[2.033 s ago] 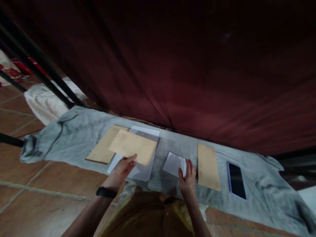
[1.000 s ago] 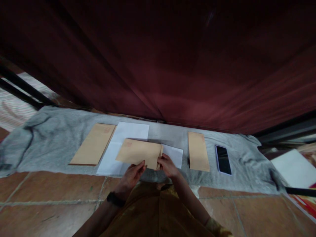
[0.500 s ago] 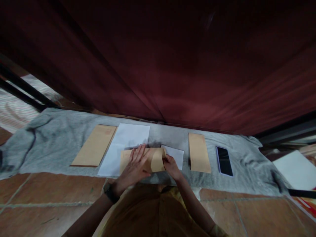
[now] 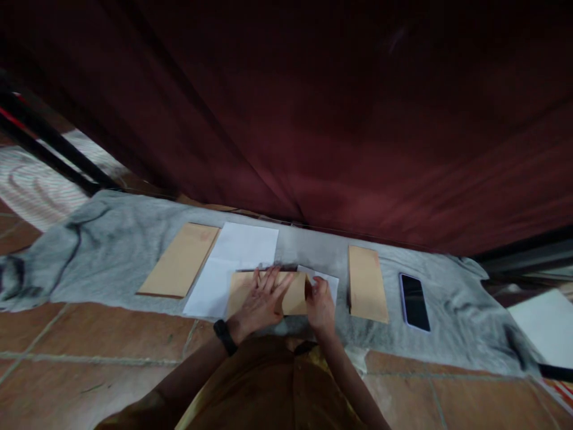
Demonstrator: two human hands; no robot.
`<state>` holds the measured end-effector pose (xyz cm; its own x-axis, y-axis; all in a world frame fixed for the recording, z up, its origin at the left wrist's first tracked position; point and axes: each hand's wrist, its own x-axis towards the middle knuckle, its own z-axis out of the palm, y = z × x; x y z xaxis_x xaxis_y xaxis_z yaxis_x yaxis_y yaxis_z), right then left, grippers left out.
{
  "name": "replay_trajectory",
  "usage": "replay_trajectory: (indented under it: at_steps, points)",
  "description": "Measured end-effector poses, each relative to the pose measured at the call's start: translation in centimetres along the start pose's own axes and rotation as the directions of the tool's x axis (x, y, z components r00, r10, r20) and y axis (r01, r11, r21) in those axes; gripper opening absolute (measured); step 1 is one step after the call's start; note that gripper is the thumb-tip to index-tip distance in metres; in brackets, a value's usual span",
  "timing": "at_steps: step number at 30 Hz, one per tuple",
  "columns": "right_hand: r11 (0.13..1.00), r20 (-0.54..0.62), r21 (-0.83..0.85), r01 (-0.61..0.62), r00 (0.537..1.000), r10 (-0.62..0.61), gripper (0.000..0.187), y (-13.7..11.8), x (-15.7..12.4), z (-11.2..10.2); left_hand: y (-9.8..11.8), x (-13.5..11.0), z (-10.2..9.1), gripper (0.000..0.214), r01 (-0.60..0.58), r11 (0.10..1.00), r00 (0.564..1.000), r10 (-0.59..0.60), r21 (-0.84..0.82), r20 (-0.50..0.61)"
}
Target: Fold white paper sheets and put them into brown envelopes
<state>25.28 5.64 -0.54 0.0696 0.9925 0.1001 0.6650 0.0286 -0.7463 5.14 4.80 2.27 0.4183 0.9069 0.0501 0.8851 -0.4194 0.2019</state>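
A brown envelope (image 4: 242, 288) lies on the grey cloth (image 4: 111, 251) right in front of me. My left hand (image 4: 262, 301) rests flat on it, fingers spread, a black watch on the wrist. My right hand (image 4: 320, 304) is at the envelope's right end, fingers curled at the opening, over a small folded white paper (image 4: 331, 283). What the right fingers hold is unclear. A white sheet (image 4: 237, 254) lies under the envelope's left part.
A second brown envelope (image 4: 181, 260) lies left of the white sheet. A third brown envelope (image 4: 367, 283) and a dark phone (image 4: 414, 301) lie to the right. A dark red curtain (image 4: 313, 119) hangs behind. Tiled floor (image 4: 89, 370) lies in front.
The envelope was carried from the left pile to the middle and laid down. My left hand went from gripping its edge to lying flat on it; my right hand moved to its right end.
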Motion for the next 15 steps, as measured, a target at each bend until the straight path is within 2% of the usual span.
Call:
replay_trajectory:
  at_steps: [1, 3, 5, 7, 10, 13, 15]
  points:
    - [0.989, -0.030, -0.146, 0.023, 0.999, -0.028, 0.027, -0.3, -0.1, -0.5, 0.1, 0.0, -0.1, 0.101, -0.009, 1.000, 1.000, 0.009, 0.003, -0.008]
    - [0.932, 0.006, -0.350, 0.091, 0.995, -0.095, 0.022, -1.0, -0.3, -1.4, 0.1, -0.1, -0.2, 0.099, -0.025, 1.000, 0.999, 0.025, 0.008, -0.021]
    - [0.907, 0.113, -0.386, 0.166, 0.985, -0.132, 0.026, -1.4, -0.4, -2.0, 0.1, -0.1, -0.3, 0.098, -0.041, 0.999, 0.999, 0.041, 0.011, -0.029]
    - [0.946, 0.191, -0.265, 0.186, 0.972, -0.138, 0.033, -1.6, -0.5, -2.5, 0.1, 0.0, -0.4, 0.098, -0.059, 0.998, 0.998, 0.059, 0.008, -0.032]
    - [0.990, 0.278, 0.113, 0.083, 0.954, -0.112, 0.035, -1.9, -0.2, -3.1, 0.3, 0.0, -0.5, 0.096, -0.083, 0.997, 0.996, 0.082, -0.011, -0.028]
    - [0.893, 0.444, 0.432, -0.127, 0.892, -0.088, 0.034, -2.3, 0.1, -3.6, 0.7, 0.0, -0.7, 0.098, -0.103, 0.994, 0.995, 0.102, -0.037, -0.014]
    - [0.860, 0.512, 0.465, -0.207, 0.856, -0.070, 0.034, -2.4, 0.4, -3.8, 1.0, -0.1, -0.8, 0.099, -0.138, 0.989, 0.990, 0.138, -0.051, 0.003]
